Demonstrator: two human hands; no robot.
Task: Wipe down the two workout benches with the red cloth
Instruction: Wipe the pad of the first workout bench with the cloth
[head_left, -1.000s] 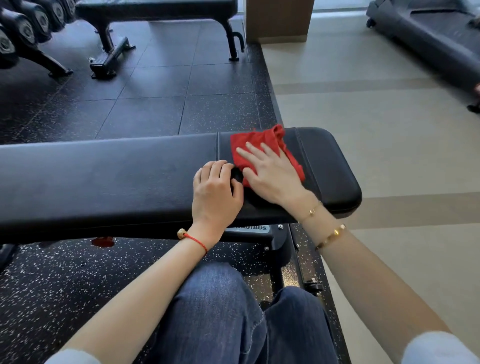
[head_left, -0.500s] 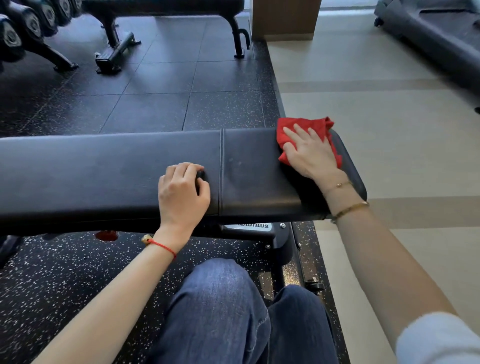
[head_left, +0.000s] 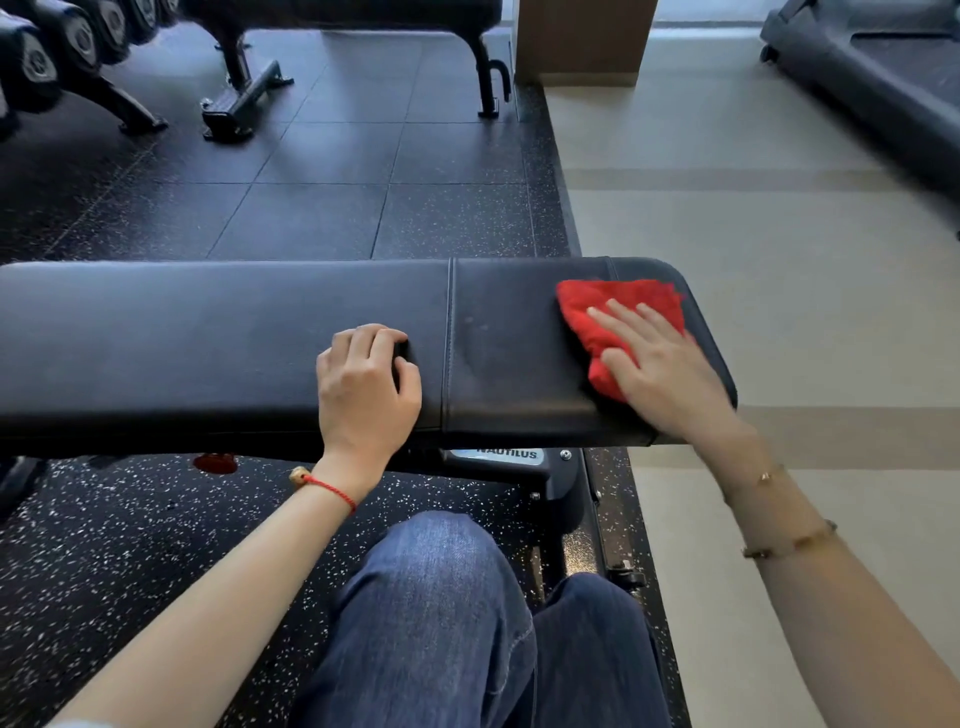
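Since half a second ago my right hand (head_left: 660, 364) has slid the red cloth (head_left: 618, 322) a little back toward me on the short end pad of the near bench (head_left: 208, 338), so the far corner of the pad now shows bare beyond it. My left hand (head_left: 363, 384) has barely shifted; it rests just left of the seam, its fingers curled under and holding nothing, bracing me on the long pad.

My right fingers (head_left: 623, 317) lie spread and flat on the cloth, pressing it down rather than pinching it. The cloth is bunched under my palm, close to the rounded right end of the bench.

That is where I see the risk. With nothing gripped, a stroke carried too far right could push the cloth off the edge onto the pale floor (head_left: 779, 260). The bunching also means only part of the fabric touches, so I could leave streaks or miss the seam. The second bench (head_left: 363, 10) beyond is not yet wiped, as far as I can judge.
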